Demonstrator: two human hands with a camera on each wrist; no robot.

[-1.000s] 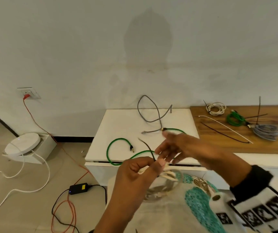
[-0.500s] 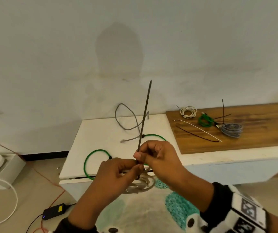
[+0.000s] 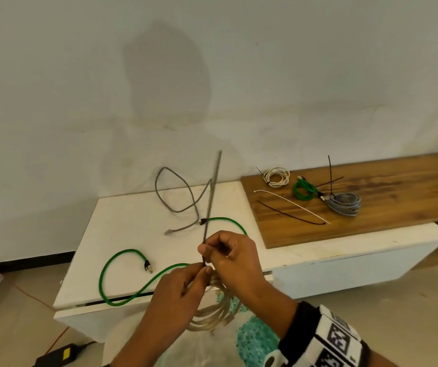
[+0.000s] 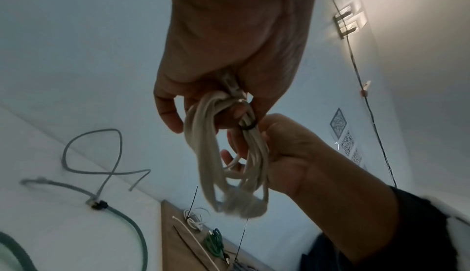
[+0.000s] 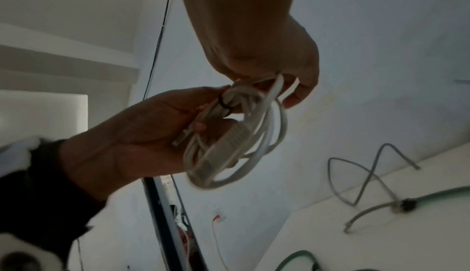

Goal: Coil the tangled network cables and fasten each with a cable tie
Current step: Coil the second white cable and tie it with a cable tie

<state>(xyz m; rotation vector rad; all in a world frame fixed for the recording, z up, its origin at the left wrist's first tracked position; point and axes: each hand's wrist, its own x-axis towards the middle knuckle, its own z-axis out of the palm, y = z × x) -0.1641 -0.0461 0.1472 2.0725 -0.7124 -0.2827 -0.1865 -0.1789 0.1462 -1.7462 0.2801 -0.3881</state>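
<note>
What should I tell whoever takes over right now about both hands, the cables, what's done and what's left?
Left hand grips the white cable coil at the black cable tie, already looped around it.
Right hand pinches the tie's tail, which points up.
Done: three tied coils on the wooden board: white, green, grey.
Left: cinch this tie; coil and tie the loose green cable and grey cable on the white cabinet. Spare ties, black and white, lie on the board.

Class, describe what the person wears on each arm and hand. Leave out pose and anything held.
Both hands are bare. The right hand has a black cuff at the wrist, then a white band printed with black square code markers. The left hand and forearm show no sleeve in the head view.
</note>
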